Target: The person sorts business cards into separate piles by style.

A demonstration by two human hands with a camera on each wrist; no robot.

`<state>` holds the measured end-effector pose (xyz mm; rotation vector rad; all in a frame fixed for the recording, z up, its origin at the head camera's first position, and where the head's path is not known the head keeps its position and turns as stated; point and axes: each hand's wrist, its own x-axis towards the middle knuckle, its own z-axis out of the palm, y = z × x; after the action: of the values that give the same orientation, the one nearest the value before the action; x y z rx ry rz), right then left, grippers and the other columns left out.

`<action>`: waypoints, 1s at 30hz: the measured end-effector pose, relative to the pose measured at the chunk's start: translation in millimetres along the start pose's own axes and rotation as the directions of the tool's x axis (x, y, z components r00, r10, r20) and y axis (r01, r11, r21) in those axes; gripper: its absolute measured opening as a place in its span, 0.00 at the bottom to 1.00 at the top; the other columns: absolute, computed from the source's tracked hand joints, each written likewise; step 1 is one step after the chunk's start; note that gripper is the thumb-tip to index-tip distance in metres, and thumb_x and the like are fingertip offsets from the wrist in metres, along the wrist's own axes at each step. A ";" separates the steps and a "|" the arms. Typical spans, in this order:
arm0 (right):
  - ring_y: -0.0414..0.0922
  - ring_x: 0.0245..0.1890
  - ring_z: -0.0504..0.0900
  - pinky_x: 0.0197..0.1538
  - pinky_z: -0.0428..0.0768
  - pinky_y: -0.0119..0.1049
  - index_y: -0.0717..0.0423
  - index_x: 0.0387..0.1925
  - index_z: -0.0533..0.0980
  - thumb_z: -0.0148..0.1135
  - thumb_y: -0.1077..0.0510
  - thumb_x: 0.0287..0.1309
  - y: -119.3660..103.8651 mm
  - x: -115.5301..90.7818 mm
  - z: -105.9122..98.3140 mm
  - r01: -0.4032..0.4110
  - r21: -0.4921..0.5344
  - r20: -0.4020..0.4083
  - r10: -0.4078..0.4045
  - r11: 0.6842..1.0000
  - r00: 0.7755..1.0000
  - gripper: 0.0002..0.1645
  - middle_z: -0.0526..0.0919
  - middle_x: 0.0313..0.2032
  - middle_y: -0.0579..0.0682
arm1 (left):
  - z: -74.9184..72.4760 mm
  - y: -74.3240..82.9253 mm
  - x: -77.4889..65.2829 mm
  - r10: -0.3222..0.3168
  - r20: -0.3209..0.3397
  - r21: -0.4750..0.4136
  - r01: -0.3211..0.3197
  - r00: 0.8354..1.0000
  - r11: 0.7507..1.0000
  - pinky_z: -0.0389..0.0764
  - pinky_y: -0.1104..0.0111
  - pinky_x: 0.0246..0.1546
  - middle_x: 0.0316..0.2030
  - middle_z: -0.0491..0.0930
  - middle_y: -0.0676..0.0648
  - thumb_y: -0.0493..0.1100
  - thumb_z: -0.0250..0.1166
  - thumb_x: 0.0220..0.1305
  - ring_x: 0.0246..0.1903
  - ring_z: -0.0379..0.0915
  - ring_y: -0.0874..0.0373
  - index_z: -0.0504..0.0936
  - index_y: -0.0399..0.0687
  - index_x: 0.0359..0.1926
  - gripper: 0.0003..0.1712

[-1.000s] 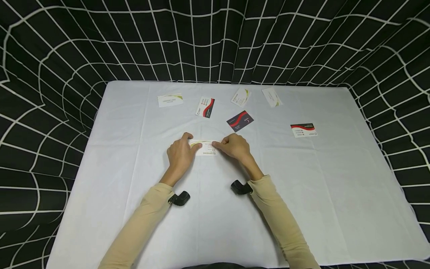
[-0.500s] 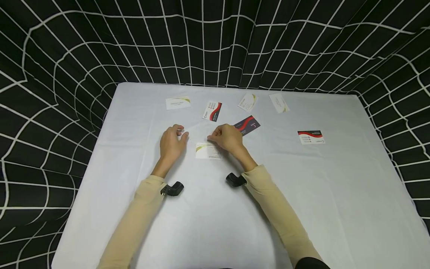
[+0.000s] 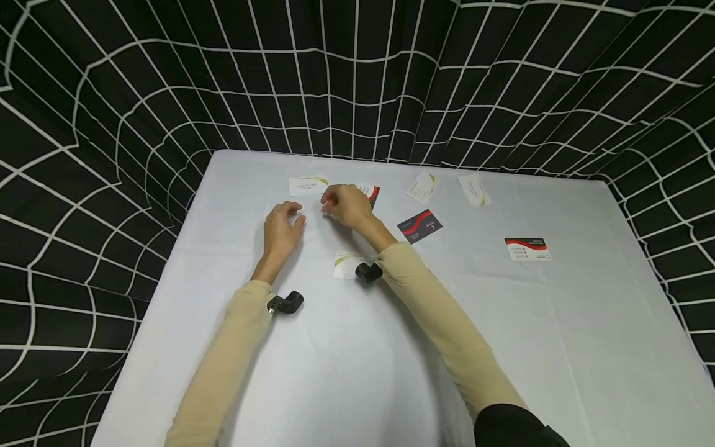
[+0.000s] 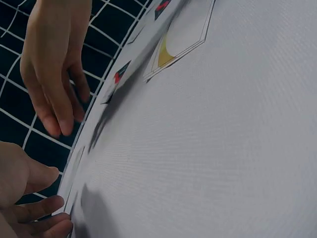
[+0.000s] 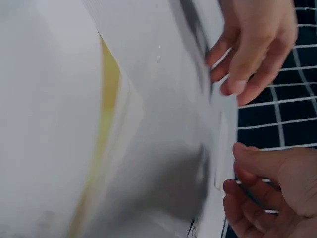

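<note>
My left hand [image 3: 280, 230] hovers over the cloth left of centre, fingers loosely bent and holding nothing. My right hand [image 3: 347, 206] reaches across the far middle with relaxed fingers, nothing between them. Just beyond its fingertips lies a white business card [image 3: 307, 185] with a green-gold corner. The right hand partly covers a red, black and white business card [image 3: 373, 194]. Below the right forearm, white business cards with a gold curve [image 5: 106, 119] lie together, partly hidden by the wrist camera [image 3: 368, 273] in the head view.
A dark business card with a red wave [image 3: 420, 226] lies right of the right hand. Two white cards, one [image 3: 422, 187] beside another [image 3: 473, 190], are near the back edge. Farther right is a red-and-black-topped card [image 3: 527, 249]. A black gridded curtain [image 3: 357, 81] surrounds the white-clothed table [image 3: 558, 347].
Both hands have let go of the gold-curved white card, which stays on the cloth. The left hand drew off leftward; the right hand moved forward and left toward the white card at the back.
</note>
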<state>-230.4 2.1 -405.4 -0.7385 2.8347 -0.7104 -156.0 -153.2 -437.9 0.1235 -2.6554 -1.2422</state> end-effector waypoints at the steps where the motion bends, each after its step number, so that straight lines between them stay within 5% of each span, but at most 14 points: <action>1: 0.39 0.32 0.76 0.37 0.72 0.35 0.49 0.35 0.79 0.64 0.56 0.52 -1.2 6.5 1.4 0.020 -0.021 0.003 -0.020 1.000 1.000 0.07 0.81 0.30 0.43 | -0.6 -0.4 1.0 0.005 0.010 -0.004 -0.005 1.000 1.000 0.66 0.57 0.52 0.44 0.75 0.37 0.36 0.60 0.58 0.46 0.71 0.44 0.75 0.36 0.46 0.14; 7: 0.43 0.49 0.72 0.51 0.70 0.39 0.50 0.44 0.77 0.62 0.56 0.54 -1.9 38.0 13.7 0.071 -0.140 0.037 -0.066 0.988 0.997 0.14 0.77 0.47 0.45 | -0.7 -2.2 0.1 0.001 0.050 0.017 -0.002 0.999 1.000 0.67 0.58 0.52 0.44 0.74 0.39 0.36 0.59 0.59 0.46 0.70 0.46 0.76 0.36 0.45 0.13; 13: 0.49 0.68 0.47 0.65 0.53 0.44 0.54 0.60 0.66 0.53 0.54 0.60 2.3 65.6 20.1 0.012 -0.247 0.163 0.030 0.969 0.986 0.25 0.53 0.67 0.49 | -3.0 -1.4 1.1 -0.003 0.043 0.047 0.001 0.999 0.999 0.68 0.59 0.48 0.41 0.75 0.42 0.37 0.60 0.59 0.44 0.70 0.48 0.77 0.38 0.44 0.12; 22: 0.49 0.59 0.61 0.60 0.59 0.44 0.53 0.60 0.67 0.63 0.52 0.53 3.2 71.4 10.3 -0.004 -0.272 0.211 0.064 0.962 0.975 0.32 0.65 0.59 0.51 | -1.8 0.8 12.6 -0.077 0.069 0.020 0.076 0.995 0.997 0.70 0.61 0.38 0.49 0.69 0.38 0.39 0.60 0.59 0.38 0.68 0.49 0.69 0.39 0.56 0.23; 30: 0.47 0.55 0.64 0.55 0.63 0.44 0.48 0.57 0.69 0.69 0.53 0.45 -10.5 63.5 12.1 0.059 -0.314 0.116 -0.023 0.947 0.993 0.34 0.68 0.55 0.49 | 2.9 -6.0 35.5 -0.060 0.039 0.160 0.053 0.997 0.986 0.61 0.55 0.57 0.64 0.51 0.36 0.39 0.69 0.48 0.62 0.48 0.44 0.47 0.44 0.69 0.52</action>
<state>-278.4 -42.0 -411.3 -0.8531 2.8686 -0.2062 -191.4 -160.6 -438.9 0.2001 -2.8059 -1.0587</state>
